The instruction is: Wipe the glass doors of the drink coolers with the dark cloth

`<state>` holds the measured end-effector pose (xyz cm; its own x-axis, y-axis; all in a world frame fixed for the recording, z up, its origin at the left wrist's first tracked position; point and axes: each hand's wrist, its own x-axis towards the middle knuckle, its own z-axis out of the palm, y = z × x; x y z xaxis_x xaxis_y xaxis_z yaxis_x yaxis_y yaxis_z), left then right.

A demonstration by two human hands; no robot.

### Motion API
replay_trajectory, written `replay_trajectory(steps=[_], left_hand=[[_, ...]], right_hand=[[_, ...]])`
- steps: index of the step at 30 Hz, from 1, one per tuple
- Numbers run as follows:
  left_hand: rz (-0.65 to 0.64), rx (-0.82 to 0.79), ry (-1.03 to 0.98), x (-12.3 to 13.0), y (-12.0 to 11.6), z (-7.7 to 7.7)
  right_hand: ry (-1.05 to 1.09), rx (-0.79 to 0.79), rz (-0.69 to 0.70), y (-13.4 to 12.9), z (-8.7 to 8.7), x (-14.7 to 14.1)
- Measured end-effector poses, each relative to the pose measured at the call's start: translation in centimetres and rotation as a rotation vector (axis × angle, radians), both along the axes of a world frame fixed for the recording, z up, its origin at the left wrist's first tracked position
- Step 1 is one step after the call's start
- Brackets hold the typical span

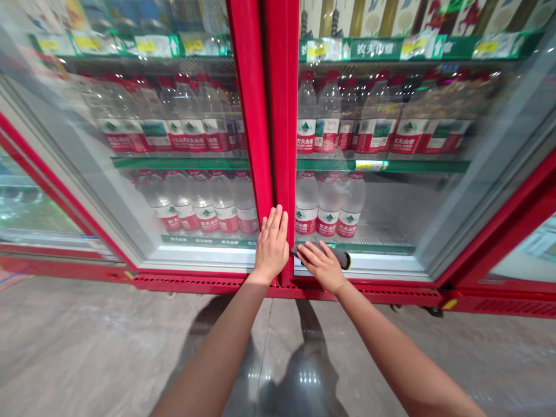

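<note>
My left hand (272,243) lies flat with its fingers stretched upward against the red door frames (284,145) where the two doors meet. Beside it, my right hand (322,266) rests over a dark cylindrical object with a yellow-green ring (344,259), at the bottom of the right glass door. Its fingers are bent over the dark object, which lies partly hidden under the palm. Both doors of the cooler look closed. Behind the glass stand rows of clear bottles with red and white labels, on the left shelf (182,162) and the right shelf (391,166).
Cartons and tall bottles stand on the top shelves, above green strips with yellow price tags (373,48). Three bottles (329,208) stand at the lower right. More red coolers flank this one. Below is a grey, glossy floor (108,347) with shadows.
</note>
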<state>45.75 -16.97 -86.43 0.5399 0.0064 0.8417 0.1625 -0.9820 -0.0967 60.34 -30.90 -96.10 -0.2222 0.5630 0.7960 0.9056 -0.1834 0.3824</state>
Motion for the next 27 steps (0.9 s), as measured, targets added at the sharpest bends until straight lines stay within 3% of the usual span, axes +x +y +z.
replay_trajectory(steps=[2,3,7,9,11,15,17,23,27], left_hand=[[0.000,0.005,0.009,-0.1,-0.1,0.1],[0.001,0.006,0.014,-0.1,-0.1,0.1],[-0.002,0.030,0.063,-0.4,0.3,-0.7],[0.000,0.057,0.114,-0.8,0.8,-1.7],[0.014,0.088,0.170,-1.3,1.4,-3.1],[0.028,0.171,0.274,-2.5,2.2,-6.1],[0.006,0.217,0.316,-3.0,2.3,-7.1],[-0.039,0.261,0.300,-3.8,2.4,-7.7],[-0.036,0.243,0.280,-3.9,2.6,-7.7]], right_hand=[[-0.044,-0.151,0.092,0.1,-1.8,-0.4],[-0.052,-0.174,0.112,0.2,-1.8,-0.4],[0.023,0.038,-0.014,0.6,1.2,0.5],[0.058,0.111,-0.055,0.7,1.6,0.7],[0.042,0.056,-0.018,0.7,-0.1,0.5],[-0.062,-0.207,0.129,0.2,-6.0,-0.5],[-0.078,-0.287,0.154,0.1,-7.3,-0.6],[0.004,-0.232,0.045,-1.5,-3.7,1.5],[-0.005,-0.232,0.011,-3.4,-4.5,2.1]])
